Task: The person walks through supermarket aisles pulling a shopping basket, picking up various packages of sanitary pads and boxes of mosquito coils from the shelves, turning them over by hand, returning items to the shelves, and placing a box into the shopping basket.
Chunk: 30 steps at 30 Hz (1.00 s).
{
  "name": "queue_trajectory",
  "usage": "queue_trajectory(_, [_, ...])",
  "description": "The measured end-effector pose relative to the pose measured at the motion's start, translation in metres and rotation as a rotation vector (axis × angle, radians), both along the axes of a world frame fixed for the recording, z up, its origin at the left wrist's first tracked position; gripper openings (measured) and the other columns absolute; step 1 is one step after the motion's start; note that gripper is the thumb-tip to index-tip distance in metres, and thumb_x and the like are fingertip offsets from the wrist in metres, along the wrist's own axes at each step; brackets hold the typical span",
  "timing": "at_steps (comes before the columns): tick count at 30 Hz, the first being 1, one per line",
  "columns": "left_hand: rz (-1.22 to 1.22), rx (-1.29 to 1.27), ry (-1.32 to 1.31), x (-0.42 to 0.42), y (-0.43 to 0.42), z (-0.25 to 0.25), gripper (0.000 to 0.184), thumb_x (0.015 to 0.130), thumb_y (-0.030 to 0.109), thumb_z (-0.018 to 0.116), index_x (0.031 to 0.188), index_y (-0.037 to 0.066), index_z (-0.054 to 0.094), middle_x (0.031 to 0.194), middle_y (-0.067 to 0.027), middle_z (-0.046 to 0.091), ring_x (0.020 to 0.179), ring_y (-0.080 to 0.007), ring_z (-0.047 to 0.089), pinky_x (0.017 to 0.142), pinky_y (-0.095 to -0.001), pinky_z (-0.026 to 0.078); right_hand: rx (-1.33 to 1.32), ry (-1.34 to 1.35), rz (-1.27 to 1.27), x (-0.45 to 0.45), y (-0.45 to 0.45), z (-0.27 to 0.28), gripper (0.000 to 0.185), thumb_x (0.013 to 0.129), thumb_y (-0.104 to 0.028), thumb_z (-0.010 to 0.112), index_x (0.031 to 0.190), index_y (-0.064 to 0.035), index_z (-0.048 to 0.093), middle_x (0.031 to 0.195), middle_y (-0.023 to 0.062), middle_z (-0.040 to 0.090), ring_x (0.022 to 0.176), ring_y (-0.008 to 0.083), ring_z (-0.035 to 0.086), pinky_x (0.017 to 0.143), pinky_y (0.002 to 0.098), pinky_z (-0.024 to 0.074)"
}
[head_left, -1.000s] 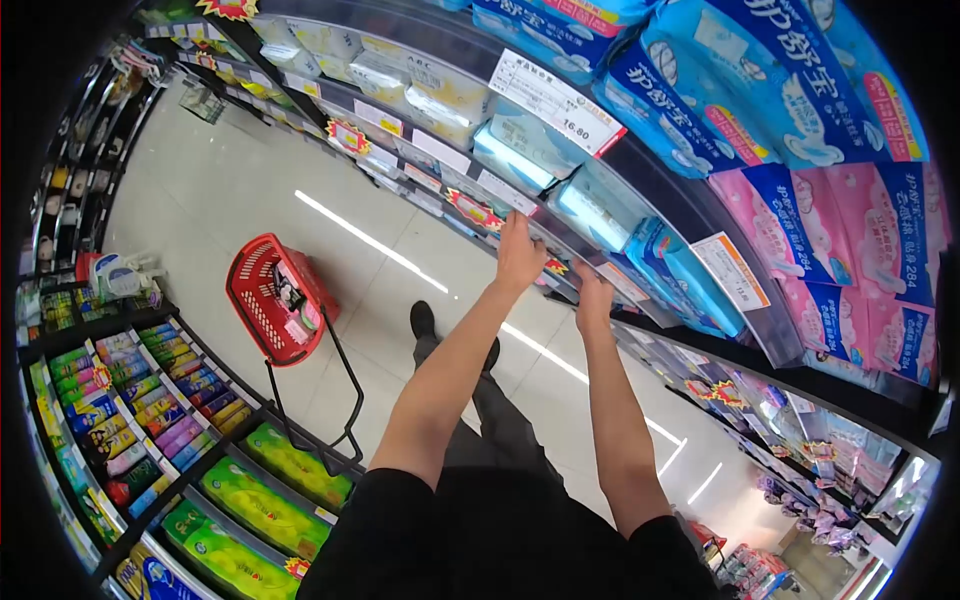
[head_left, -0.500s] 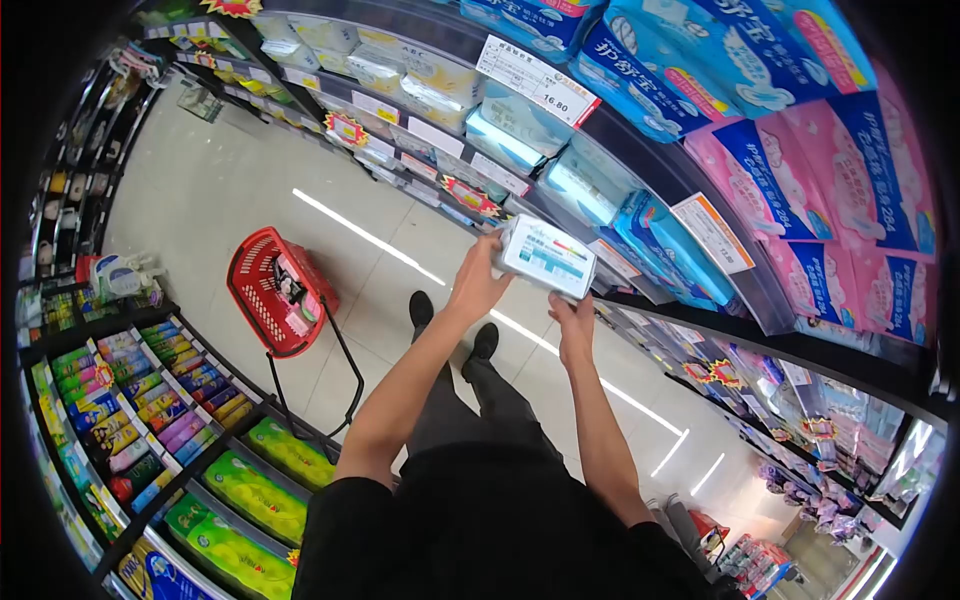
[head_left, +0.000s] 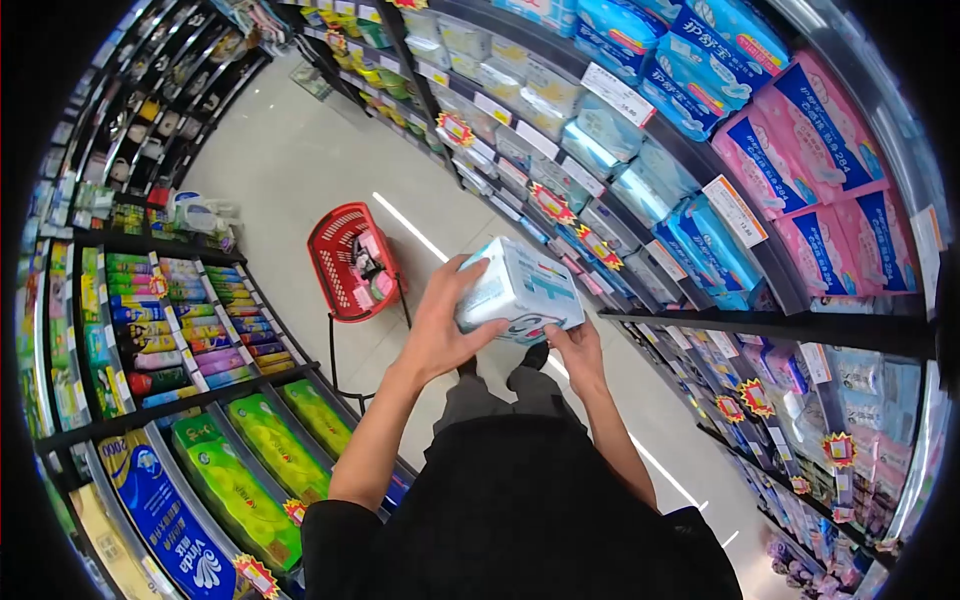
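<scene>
Between my two hands, in front of my body, is a white and light-blue package point(head_left: 515, 292) with printed sides, turned so that several faces show. My left hand point(head_left: 447, 318) is closed round its left side, thumb along the lower edge and fingers partly behind it. At the package's lower right corner, my right hand point(head_left: 577, 352) grips it with thumb and fingers. Left of my hands, a red shopping basket point(head_left: 330, 262) with a black handle stands on the floor and holds a few pink and dark items.
Shelves with blue packs point(head_left: 690, 80) and pink packs point(head_left: 800, 140) run along the right. On the left are shelves of green packs point(head_left: 232, 490), a blue Vinda pack point(head_left: 165, 510) and rows of colourful small items. Tiled floor point(head_left: 270, 150) lies between them.
My hands were at the shelf, then came away with the package. They have now moved closer to my body, and the package is turned. The view has shifted leftward.
</scene>
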<state>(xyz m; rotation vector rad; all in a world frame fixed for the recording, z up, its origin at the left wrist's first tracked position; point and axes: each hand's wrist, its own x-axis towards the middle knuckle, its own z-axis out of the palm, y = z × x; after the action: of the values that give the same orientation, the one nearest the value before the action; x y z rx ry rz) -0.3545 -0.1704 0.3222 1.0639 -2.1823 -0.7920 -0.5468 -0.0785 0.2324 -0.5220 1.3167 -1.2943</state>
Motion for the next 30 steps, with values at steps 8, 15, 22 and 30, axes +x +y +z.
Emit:
queue_trajectory(8, [0.403,0.661,0.548,0.101,0.031,-0.011,0.055,0.087,0.024,0.058,0.133,0.001,0.037,0.117,-0.0151,0.050,0.102,-0.0188,0.052,0.089,-0.0305,0.041,-0.203,-0.035,0.226,0.073,-0.002,0.048,0.064,0.080,-0.016,0.064,0.133,0.0002,0.031,0.125,0.0171,0.043,0.116,0.0235,0.044,0.094,0.0352,0.0393])
queue_trajectory(15, [0.387,0.979,0.783,0.195,0.080,-0.014,0.060,0.094,0.039,0.038,0.141,0.005,0.024,0.135,-0.0098,0.040,0.123,-0.0203,0.039,0.103,-0.0358,0.029,-0.126,0.030,0.252,0.163,0.020,0.058,0.072,0.085,-0.030,0.058,0.139,0.0028,0.024,0.128,0.0180,0.044,0.118,0.0245,0.044,0.099,0.0340,0.0347])
queue_trajectory(22, [0.293,0.941,0.898,0.243,0.110,-0.027,0.064,0.094,0.044,0.037,0.143,0.006,0.020,0.142,-0.0102,0.031,0.130,-0.0217,0.030,0.106,-0.0356,0.023,-0.045,-0.029,0.328,0.207,0.044,0.071,0.066,0.087,-0.037,0.054,0.133,0.0044,0.032,0.126,0.0173,0.047,0.116,0.0238,0.047,0.096,0.0338,0.0376])
queue_trajectory(30, [0.119,0.690,1.137,0.240,0.127,-0.035,0.073,0.091,0.045,0.041,0.145,0.006,0.011,0.147,-0.0139,0.021,0.135,-0.0240,0.021,0.109,-0.0336,0.014,0.166,-0.162,0.308,0.204,0.042,0.072,0.063,0.092,-0.051,0.042,0.127,0.0014,0.043,0.120,0.0123,0.054,0.106,0.0181,0.055,0.082,0.0297,0.0478])
